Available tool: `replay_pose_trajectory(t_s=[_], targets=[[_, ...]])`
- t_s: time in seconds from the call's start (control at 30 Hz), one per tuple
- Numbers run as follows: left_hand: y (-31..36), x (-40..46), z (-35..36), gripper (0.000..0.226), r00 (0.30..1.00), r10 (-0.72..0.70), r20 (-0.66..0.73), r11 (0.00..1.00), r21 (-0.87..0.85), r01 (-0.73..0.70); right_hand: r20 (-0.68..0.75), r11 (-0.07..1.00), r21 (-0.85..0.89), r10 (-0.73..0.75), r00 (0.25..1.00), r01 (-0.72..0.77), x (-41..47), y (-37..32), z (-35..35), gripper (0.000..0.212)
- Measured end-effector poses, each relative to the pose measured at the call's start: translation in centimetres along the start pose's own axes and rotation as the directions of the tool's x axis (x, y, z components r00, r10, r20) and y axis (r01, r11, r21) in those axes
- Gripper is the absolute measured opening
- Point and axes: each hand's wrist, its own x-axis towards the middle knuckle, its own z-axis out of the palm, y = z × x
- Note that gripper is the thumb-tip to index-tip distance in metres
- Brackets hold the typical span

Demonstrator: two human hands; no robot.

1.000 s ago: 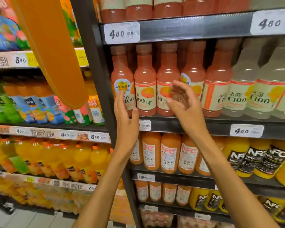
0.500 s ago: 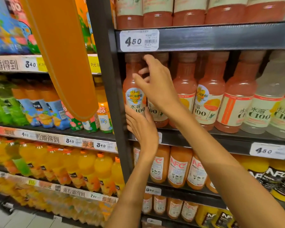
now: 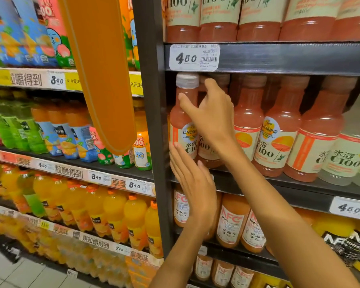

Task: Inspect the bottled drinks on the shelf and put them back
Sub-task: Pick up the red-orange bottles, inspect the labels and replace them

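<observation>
A pink C100 bottle [image 3: 181, 125] with a pale cap stands at the left end of the dark shelf [image 3: 299, 194], beside the upright post. My right hand [image 3: 212, 117] grips it at the shoulder, thumb across the front and fingers reaching behind its neck. That hand hides most of the second bottle. My left hand [image 3: 193, 188] is held flat below, its straight fingertips touching the bottle's lower label. More pink C100 bottles [image 3: 279, 129] line the shelf to the right.
Clear C100 bottles [image 3: 349, 154] follow at the far right. The shelf above [image 3: 279, 59] sits just over the caps and carries a price tag [image 3: 193, 57]. NFC juice bottles [image 3: 231, 223] fill the shelf below. An orange banner [image 3: 100, 69] hangs left of the post [image 3: 152, 100].
My right hand moved left from the middle bottles to the leftmost bottle and took hold of it. My left hand stayed low by its base. The view came closer.
</observation>
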Motion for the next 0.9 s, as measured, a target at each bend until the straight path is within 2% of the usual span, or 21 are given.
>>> replay_pose_trajectory(t_s=[0.07, 0.2, 0.33, 0.4, 0.47, 0.53, 0.63, 0.7, 0.77, 0.83, 0.9], targets=[[0.0, -0.6, -0.1, 0.064, 0.999, 0.040, -0.017, 0.999, 0.013, -0.039, 0.017, 0.987, 0.157, 0.018, 1.000, -0.020, -0.1, 0.4, -0.5, 0.023], [-0.3, -1.9, -0.8, 0.060, 0.995, 0.093, -0.045, 0.996, 0.006, -0.093, 0.102, 0.881, 0.472, -0.012, 0.995, -0.037, -1.0, 0.9, -2.2, 0.033], [-0.6, -1.2, -2.3, 0.067, 0.988, 0.019, -0.151, 0.982, -0.185, -0.048, 0.173, 0.862, 0.506, -0.129, 0.976, 0.025, -1.9, 0.8, -3.4, 0.042], [-0.8, -0.9, -3.3, 0.073, 0.989, 0.016, -0.146, 0.967, -0.248, -0.052, 0.206, 0.823, 0.567, -0.126, 0.970, -0.013, -2.4, 0.5, -3.8, 0.042], [-0.9, -0.7, -4.8, 0.084, 0.999, 0.011, -0.046, 0.950, -0.311, -0.024, 0.224, 0.775, 0.628, -0.093, 0.970, -0.071, -2.9, 0.4, -4.4, 0.041], [-1.0, -0.8, -6.3, 0.084, 0.989, -0.050, 0.140, 0.921, -0.377, 0.100, 0.223, 0.717, 0.686, -0.048, 0.974, -0.122, -3.3, 0.3, -5.0, 0.040], [-1.0, -0.7, -8.6, 0.078, 0.920, -0.088, 0.382, 0.888, -0.389, 0.246, 0.247, 0.625, 0.752, 0.028, 0.969, -0.210, -3.7, 0.1, -5.7, 0.039], [-0.6, -0.7, -9.9, 0.069, 0.874, -0.054, 0.483, 0.851, -0.435, 0.293, 0.266, 0.613, 0.749, 0.067, 0.961, -0.251, -3.8, -0.2, -5.8, 0.038], [-0.3, -0.9, -11.0, 0.056, 0.803, -0.022, 0.596, 0.784, -0.488, 0.384, 0.349, 0.567, 0.746, 0.112, 0.930, -0.349, -3.3, -0.3, -5.8, 0.039], [0.0, -1.3, -11.8, 0.048, 0.701, 0.005, 0.713, 0.685, -0.513, 0.518, 0.528, 0.399, 0.760, 0.080, 0.845, -0.513, -2.7, -0.3, -5.7, 0.038], [0.2, -1.8, -12.2, 0.052, 0.622, 0.027, 0.782, 0.602, -0.509, 0.615, 0.669, 0.201, 0.730, -0.016, 0.743, -0.653, -2.6, -0.2, -5.5, 0.032]])
